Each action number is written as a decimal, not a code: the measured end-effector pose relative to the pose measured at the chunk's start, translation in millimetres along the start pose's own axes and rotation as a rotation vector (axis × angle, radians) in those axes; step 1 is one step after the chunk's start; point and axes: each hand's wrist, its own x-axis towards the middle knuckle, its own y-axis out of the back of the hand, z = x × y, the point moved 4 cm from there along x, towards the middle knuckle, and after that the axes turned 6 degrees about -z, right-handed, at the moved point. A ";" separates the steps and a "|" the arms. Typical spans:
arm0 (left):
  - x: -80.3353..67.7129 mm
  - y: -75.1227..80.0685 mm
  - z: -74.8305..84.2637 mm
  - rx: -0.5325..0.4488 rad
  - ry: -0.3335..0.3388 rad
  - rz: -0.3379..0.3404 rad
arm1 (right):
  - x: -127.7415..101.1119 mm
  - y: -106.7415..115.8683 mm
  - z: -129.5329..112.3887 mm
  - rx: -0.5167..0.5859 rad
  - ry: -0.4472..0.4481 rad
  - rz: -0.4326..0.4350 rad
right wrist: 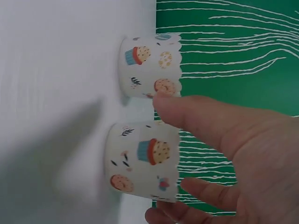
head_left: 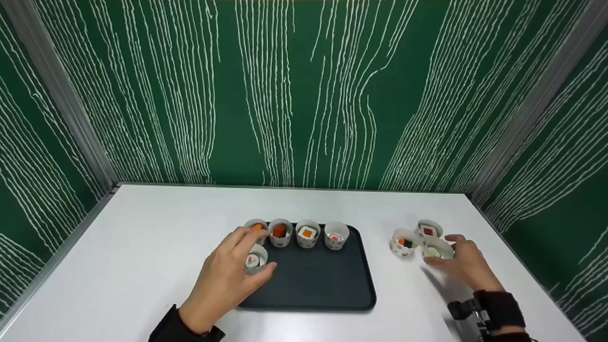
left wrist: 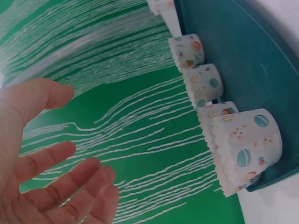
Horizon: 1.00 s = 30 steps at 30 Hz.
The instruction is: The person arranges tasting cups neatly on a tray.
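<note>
My left hand [head_left: 227, 273] hovers over the left end of a dark tray [head_left: 327, 285], fingers and thumb spread around a patterned paper cup [head_left: 259, 266] holding a sushi-like piece. In the left wrist view that cup [left wrist: 250, 144] stands apart from the relaxed fingers [left wrist: 65, 182]. On the right, my right hand [head_left: 468, 263] holds another paper cup [head_left: 438, 249] with a pale green piece inside, thumb on one side and fingers on the other. The right wrist view shows this cup [right wrist: 140, 163] with its base at the table surface, the thumb [right wrist: 187, 109] along its side.
Along the tray's far edge stand several filled cups [head_left: 308, 240]. Two more cups, one with an orange and black piece [head_left: 403, 247] and one with a dark red piece [head_left: 429, 223], stand beside the right hand on the white table [head_left: 166, 223]. Green patterned panels [head_left: 304, 95] enclose it.
</note>
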 end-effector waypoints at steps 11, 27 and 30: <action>0.6 -0.1 -1.9 0.010 -0.008 0.008 | 8.5 -5.1 10.5 0.012 -0.087 -0.067; 1.4 0.3 -3.4 0.006 -0.001 0.003 | -1.2 9.3 15.7 0.026 -0.117 -0.052; 1.2 0.6 -3.8 0.008 0.000 0.002 | -3.7 15.3 11.8 -0.001 -0.099 -0.019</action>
